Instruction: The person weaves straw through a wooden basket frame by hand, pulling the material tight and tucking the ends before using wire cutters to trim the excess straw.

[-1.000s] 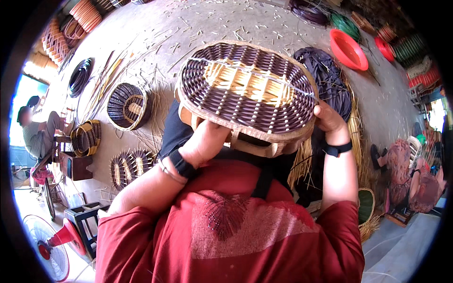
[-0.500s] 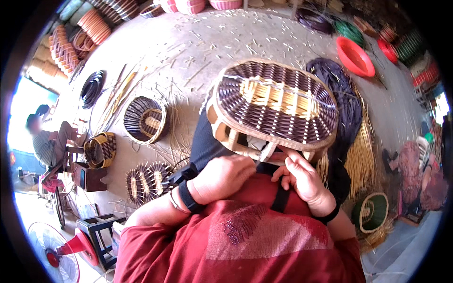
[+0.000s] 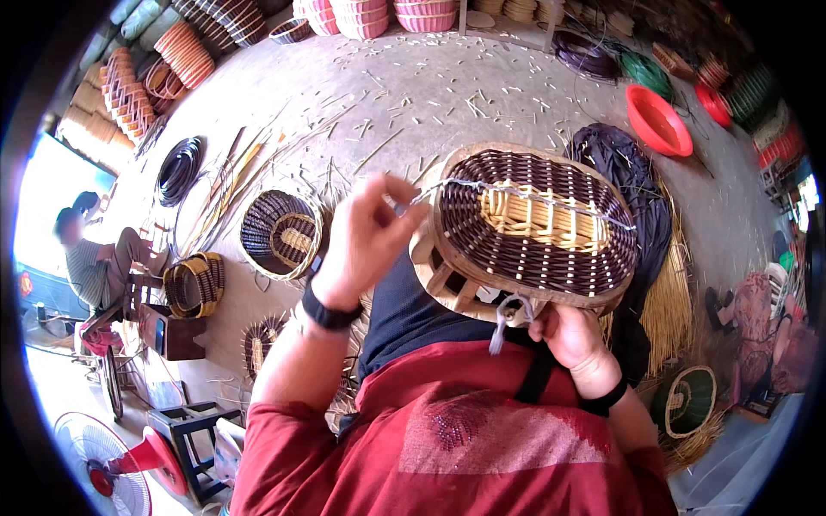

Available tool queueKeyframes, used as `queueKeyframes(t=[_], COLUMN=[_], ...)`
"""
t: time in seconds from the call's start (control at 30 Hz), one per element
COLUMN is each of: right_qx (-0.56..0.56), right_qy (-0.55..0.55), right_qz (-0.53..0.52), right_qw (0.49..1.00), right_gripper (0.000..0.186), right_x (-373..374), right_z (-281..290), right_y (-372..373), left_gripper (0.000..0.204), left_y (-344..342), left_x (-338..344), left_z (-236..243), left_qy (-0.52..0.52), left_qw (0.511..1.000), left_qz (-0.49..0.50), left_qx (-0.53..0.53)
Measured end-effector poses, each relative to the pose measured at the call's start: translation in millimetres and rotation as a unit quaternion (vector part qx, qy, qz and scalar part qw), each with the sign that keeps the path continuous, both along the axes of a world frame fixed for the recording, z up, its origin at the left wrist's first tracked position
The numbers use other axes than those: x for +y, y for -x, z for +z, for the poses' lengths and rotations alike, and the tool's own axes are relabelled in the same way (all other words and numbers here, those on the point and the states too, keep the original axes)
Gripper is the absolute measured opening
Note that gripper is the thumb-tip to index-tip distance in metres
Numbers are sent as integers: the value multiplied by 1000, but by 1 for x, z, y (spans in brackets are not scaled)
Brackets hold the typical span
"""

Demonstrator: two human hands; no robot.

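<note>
Floor (image 3: 310, 90) partly behind woven panel (image 3: 544, 217)

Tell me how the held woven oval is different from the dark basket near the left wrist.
The woven oval looks flat, but the dark basket is hollow with raised walls. The oval is over the lap, while the basket is on the floor. Both have dark weaving around a pale middle.

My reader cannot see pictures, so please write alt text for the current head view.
A person's left hand pinches a pale cord lying across a brown oval weave with a yellow middle, on a wooden frame. The right hand touches the frame's near edge. Baskets and a red basin stand on the floor around.
</note>
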State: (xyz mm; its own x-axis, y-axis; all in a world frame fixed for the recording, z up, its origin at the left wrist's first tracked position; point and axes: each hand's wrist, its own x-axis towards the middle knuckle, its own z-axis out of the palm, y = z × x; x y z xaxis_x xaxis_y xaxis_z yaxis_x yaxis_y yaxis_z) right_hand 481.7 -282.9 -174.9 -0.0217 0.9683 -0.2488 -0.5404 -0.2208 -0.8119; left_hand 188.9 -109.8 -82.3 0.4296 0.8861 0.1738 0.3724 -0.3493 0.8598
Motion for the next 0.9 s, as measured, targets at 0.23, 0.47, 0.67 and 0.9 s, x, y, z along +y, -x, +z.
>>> queueKeyframes(t=[0.23, 0.47, 0.67, 0.9], right_qx=[-34, -60, -44, -135], right_qy=[20, 81, 62, -22], right_qz=[7, -23, -25, -169], right_qw=[999, 995, 997, 976], right_gripper=[24, 22, 22, 40], right_x=[0, -17, -14, -10], right_z=[2, 3, 6, -51], right_y=[-17, -30, -18, -7], left_gripper=[17, 13, 26, 34], left_y=[2, 6, -6, -21], left_x=[31, 23, 16, 31], left_z=[-57, -35, -61, -91], left_qy=[-74, 24, 99, 387], left_qw=[997, 996, 985, 882], left_qz=[-7, -53, -78, -236], left_qx=[-20, 72, 120, -132])
